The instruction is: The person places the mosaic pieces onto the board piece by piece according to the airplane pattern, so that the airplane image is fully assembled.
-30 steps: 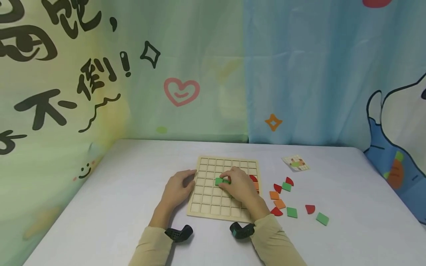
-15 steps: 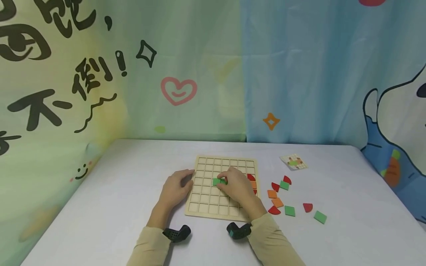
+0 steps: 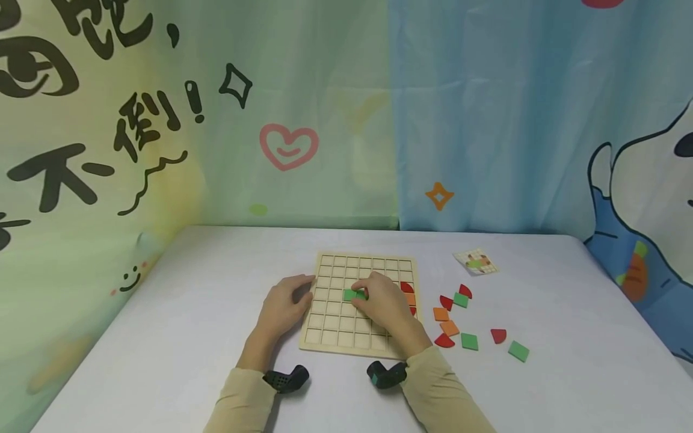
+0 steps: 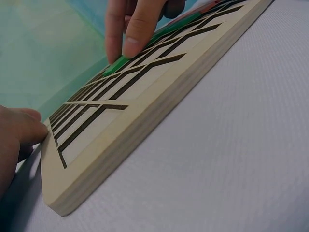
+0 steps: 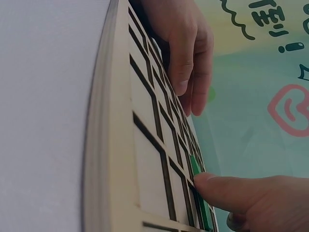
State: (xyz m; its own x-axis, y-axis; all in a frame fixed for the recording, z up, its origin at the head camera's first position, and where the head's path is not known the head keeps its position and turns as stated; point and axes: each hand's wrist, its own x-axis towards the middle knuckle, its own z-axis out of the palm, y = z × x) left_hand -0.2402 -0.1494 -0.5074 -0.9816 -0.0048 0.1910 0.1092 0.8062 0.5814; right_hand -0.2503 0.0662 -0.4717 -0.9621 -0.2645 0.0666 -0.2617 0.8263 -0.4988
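The wooden grid board [image 3: 346, 350] lies on the table with green square tiles set side by side near its middle. My right hand [image 3: 385, 300] pinches a green square tile [image 3: 361, 294] between thumb and index finger, low over the grid. Left of it sits another green tile [image 3: 349, 294], which also shows in the left wrist view. My left hand [image 3: 284, 305] rests with its thumb and finger against the board's left edge, the fingers loosely bent. At the board's right side are a red quarter-round piece [image 3: 406, 287] and an orange square [image 3: 410, 299], partly behind the right hand.
Right of the board lie loose pieces: a green square [image 3: 469, 341], an orange square [image 3: 449, 328], a red quarter-round [image 3: 498, 335] and several others. A pattern card [image 3: 476, 262] lies farther back. Printed curtains [image 3: 346, 120] hang behind the white table [image 3: 243, 252].
The head view has shifted slightly, so everything sits a little farther left in it. Both hands keep nearly the same place on the board, the right one still at the green tile.
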